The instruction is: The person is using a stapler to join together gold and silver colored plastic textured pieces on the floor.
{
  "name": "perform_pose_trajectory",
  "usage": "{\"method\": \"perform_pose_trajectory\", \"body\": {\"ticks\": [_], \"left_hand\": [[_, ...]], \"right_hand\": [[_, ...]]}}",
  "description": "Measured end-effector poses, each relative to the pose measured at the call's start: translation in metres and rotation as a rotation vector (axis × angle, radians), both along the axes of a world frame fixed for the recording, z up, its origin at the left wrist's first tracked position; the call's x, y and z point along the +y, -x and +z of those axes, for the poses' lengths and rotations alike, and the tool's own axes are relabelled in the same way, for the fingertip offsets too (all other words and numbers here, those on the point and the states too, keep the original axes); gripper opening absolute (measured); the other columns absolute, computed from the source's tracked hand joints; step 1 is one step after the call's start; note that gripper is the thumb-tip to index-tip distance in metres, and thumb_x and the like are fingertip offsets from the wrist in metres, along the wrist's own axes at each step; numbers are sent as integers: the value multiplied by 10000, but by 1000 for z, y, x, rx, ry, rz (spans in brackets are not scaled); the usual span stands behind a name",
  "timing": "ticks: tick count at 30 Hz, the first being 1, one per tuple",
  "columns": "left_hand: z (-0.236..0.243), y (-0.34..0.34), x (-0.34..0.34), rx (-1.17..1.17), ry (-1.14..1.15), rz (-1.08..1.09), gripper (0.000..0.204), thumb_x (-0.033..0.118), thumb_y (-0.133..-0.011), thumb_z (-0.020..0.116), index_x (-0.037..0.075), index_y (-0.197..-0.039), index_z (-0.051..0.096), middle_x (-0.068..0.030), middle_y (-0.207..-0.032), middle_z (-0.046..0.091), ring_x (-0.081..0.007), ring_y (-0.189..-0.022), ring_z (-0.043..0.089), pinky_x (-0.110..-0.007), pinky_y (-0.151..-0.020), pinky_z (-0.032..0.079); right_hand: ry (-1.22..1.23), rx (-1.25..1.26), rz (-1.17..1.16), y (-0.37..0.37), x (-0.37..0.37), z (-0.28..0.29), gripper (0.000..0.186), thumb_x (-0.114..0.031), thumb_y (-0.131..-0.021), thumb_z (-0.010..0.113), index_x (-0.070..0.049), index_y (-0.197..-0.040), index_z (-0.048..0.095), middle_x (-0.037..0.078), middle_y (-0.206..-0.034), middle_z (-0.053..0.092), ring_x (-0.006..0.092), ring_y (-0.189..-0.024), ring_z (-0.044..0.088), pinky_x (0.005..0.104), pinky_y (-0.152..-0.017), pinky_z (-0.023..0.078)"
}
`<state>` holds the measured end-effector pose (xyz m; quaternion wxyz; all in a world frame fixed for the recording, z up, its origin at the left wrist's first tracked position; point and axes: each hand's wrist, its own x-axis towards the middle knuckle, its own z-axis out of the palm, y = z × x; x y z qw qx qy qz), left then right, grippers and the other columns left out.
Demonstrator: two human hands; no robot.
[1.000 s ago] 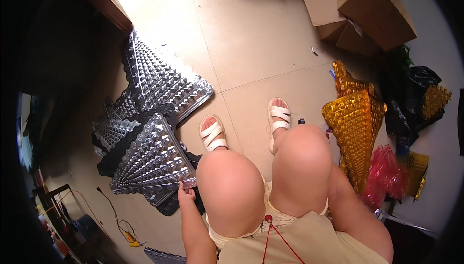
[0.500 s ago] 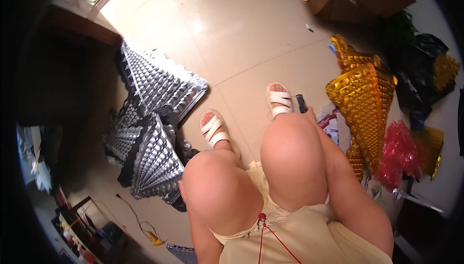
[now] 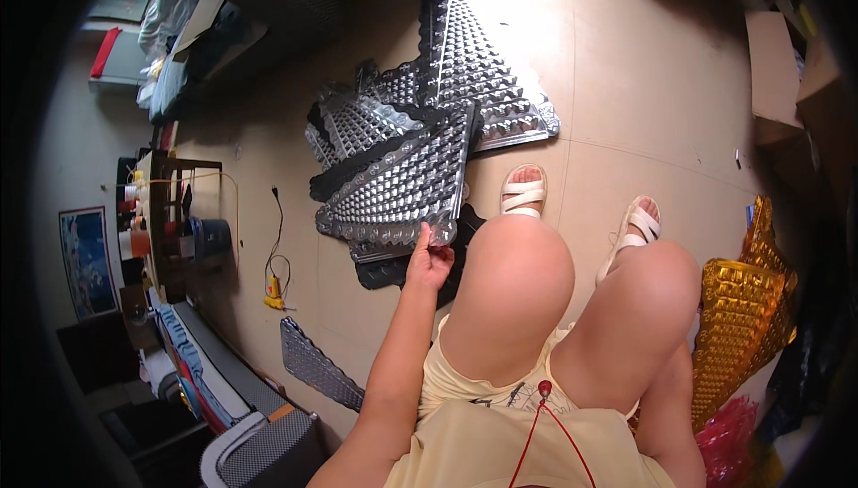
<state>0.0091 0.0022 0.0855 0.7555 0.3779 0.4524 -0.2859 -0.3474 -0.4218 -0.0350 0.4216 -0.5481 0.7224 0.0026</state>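
Note:
On the floor to the left of my legs lies an overlapping pile of silver studded, fan-shaped panels with black scalloped edges. My left hand (image 3: 431, 263) grips the near corner of the top silver panel (image 3: 402, 175), thumb above and the other fingers curled at its edge. Farther off, a larger silver panel (image 3: 474, 68) lies partly under it. My right forearm (image 3: 672, 408) goes down beside my right knee, and the knee hides that hand. Gold studded panels (image 3: 742, 318) lie on the floor to the right of that knee.
A yellow corded tool (image 3: 274, 291) and a separate silver strip (image 3: 317, 367) lie on the left floor. Beyond them stand a dark bucket (image 3: 212, 238) and a grey mesh-sided seat (image 3: 268, 452). Cardboard boxes (image 3: 773, 81) stand far right, pink shiny film (image 3: 728, 439) near right.
The view has swung left. My left hand has come out from behind my left knee and taken the silver panel's corner. My right hand, earlier holding a dark object, has gone out of sight.

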Motion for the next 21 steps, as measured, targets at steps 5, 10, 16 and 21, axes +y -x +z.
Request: {"method": "perform_pose_trajectory", "body": {"ticks": [5, 10, 16, 21], "left_hand": [[36, 14, 4, -23, 2, -43, 317, 380, -686, 735, 134, -736, 543, 28, -653, 522, -132, -605, 503, -259, -523, 408], [50, 22, 5, -45, 19, -74, 301, 400, -699, 720, 165, -740, 534, 57, -633, 508, -96, -568, 496, -231, -503, 398], [82, 22, 12, -97, 7, -51, 332, 454, -733, 668, 169, -703, 501, 58, -603, 474, -84, -560, 489, -209, -485, 385], [110, 11, -11, -180, 167, -51, 350, 455, -767, 631, 140, -699, 493, 39, -580, 466, -85, -510, 486, -190, -426, 355]], "right_hand": [[30, -488, 145, -88, -43, 94, 341, -159, -812, 563, -47, -1131, 518, 36, -940, 543, 101, -787, 518, 254, -697, 446], [211, -605, 935, -232, -2, 298, 371, -124, -813, 581, -119, -1178, 511, 47, -965, 530, 105, -832, 514, 248, -730, 442], [273, -464, 1964, -344, 159, 394, 592, -43, -666, 697, -135, -1211, 485, 78, -1102, 517, 236, -1043, 468, 337, -896, 396], [642, -375, 2367, -369, 224, 357, 685, -126, -642, 716, -157, -1264, 430, 67, -1224, 470, 237, -1128, 432, 353, -949, 354]]}}
